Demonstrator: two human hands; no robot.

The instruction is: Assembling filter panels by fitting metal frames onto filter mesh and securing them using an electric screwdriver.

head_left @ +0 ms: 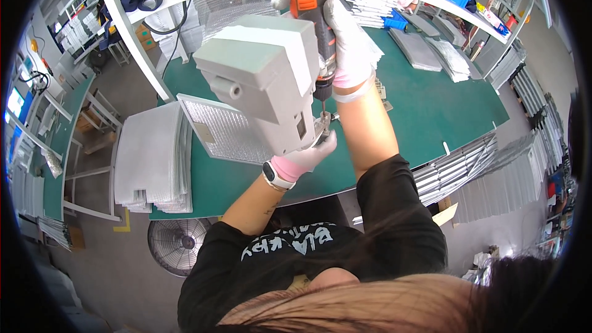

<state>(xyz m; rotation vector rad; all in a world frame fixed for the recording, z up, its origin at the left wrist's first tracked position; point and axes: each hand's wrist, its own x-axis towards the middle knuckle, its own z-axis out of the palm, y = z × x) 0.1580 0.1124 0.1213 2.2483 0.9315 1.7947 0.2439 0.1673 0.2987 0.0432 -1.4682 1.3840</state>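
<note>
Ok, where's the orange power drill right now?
In the head view, top centre, the drill is in the right hand, just right of the grey box.

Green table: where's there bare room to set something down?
Widest: the tabletop right of the right forearm, in front of the flat panels. Smaller: between the sheet stack and left forearm. Crowded: left side, with that stack and silver panel.

The drill (317,24) is orange-black, the box (262,89) grey, the tabletop (431,108) green.
</note>
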